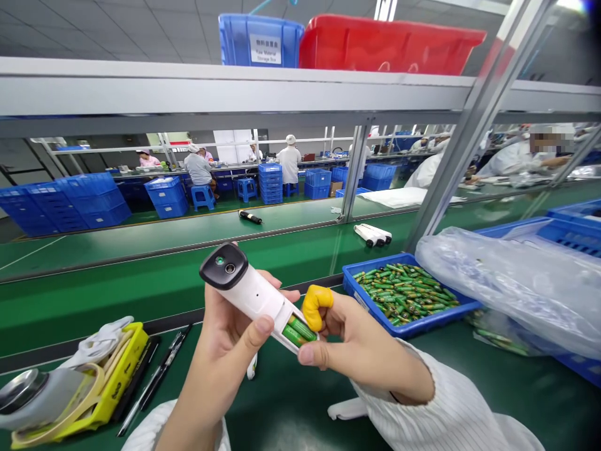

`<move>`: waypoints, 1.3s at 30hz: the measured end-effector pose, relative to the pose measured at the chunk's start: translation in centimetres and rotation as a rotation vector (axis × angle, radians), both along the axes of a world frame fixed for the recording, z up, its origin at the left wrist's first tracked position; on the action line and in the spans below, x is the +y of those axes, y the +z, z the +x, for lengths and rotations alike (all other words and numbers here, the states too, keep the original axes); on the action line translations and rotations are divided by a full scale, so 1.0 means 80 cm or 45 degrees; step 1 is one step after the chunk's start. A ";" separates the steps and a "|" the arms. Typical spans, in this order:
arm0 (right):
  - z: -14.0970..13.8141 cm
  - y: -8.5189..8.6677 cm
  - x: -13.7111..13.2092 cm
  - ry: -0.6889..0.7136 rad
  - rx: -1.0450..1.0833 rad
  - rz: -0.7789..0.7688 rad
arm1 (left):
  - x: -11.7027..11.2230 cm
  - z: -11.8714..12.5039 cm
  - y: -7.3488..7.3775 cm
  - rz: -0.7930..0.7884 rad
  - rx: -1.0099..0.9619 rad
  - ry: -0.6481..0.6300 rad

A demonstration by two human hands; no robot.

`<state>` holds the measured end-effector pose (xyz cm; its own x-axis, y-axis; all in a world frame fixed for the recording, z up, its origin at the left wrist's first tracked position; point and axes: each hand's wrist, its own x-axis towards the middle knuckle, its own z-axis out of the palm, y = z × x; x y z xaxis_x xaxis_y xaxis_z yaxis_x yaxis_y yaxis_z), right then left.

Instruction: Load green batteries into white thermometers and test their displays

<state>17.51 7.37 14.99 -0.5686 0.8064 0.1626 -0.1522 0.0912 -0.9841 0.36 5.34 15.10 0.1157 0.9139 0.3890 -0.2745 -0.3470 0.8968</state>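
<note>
My left hand (235,341) is closed around a white handheld device (263,294) with a glossy black head (224,266), tilted with the head up and to the left. Its lower end has an uncovered compartment where green batteries (299,331) lie side by side. At that end my right hand (347,326) is curled in, thumb against the device's tip and the bent index finger, in a yellow finger cot (318,305), at the compartment's edge. Under my right wrist a white plastic piece (347,409) lies on the bench, and another white piece (252,366) shows partly below the device.
A blue tray (350,280) of loose green batteries stands at right, beside bagged goods (511,275). Several white devices (372,235) and a black-and-white one (250,217) lie beyond. At left are a yellow box (124,369), pens (157,376) and a bottle (42,398). A metal post (474,125) rises ahead.
</note>
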 end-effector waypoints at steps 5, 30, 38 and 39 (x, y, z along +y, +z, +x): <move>-0.003 0.004 0.000 0.006 -0.047 0.035 | 0.010 0.000 -0.004 -0.087 0.028 -0.092; 0.149 -0.016 0.119 -1.103 -1.461 0.484 | 0.081 0.039 -0.109 -0.291 1.942 0.296; 0.149 -0.034 0.150 -0.942 -1.682 0.485 | 0.076 0.043 -0.114 -0.265 2.061 0.376; 0.145 -0.038 0.157 -0.898 -1.720 0.504 | 0.075 0.047 -0.111 -0.249 2.061 0.386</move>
